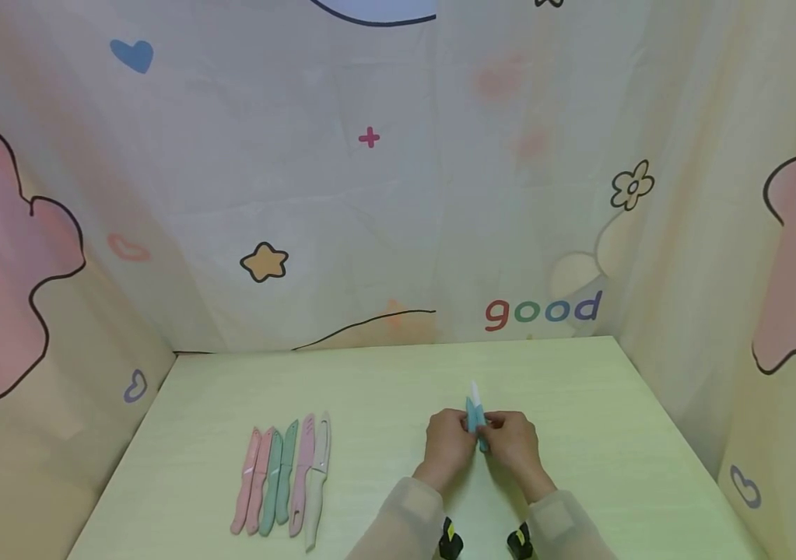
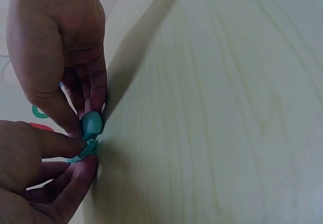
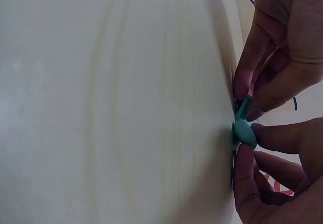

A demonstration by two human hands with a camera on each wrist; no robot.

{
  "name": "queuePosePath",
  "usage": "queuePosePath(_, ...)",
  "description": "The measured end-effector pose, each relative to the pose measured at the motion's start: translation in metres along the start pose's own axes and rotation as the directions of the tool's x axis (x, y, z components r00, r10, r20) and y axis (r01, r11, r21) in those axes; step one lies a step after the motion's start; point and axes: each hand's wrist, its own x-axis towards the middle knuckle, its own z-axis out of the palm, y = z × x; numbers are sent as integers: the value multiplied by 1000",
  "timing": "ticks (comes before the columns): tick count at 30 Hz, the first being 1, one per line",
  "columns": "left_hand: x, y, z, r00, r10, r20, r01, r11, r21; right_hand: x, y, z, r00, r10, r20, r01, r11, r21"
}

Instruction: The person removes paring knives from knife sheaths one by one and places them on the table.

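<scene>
Near the middle right of the table, in the head view, a small knife with a blue-teal handle (image 3: 245,134) and a white blade (image 1: 476,393) points away from me. My right hand (image 1: 515,443) pinches its handle between thumb and fingers. Beside the blade, a teal blade cover (image 1: 471,412) is pinched by my left hand (image 1: 448,443). Blade and cover stand side by side, with the blade's white tip reaching past the cover. Both wrist views show the two hands close together, low over the table; the blade is hidden there.
Left of my hands lies a row of several knives in covers: pink knives (image 1: 243,494), green knives (image 1: 270,490), a mauve knife (image 1: 301,482) and a cream knife (image 1: 314,498). Printed curtains (image 1: 299,155) stand behind and beside the pale table (image 1: 622,467).
</scene>
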Motion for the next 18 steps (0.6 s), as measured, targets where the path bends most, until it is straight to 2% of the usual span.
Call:
queuePosePath(12, -4, -1, -3, 999, 40, 1, -40, 995, 93, 0, 1, 1, 1000, 2, 27, -2, 1000, -5)
queuePosePath(18, -5, 1, -3, 999, 32, 7, -33, 998, 62, 0, 3, 1, 1000, -4, 16, 4, 1000, -23)
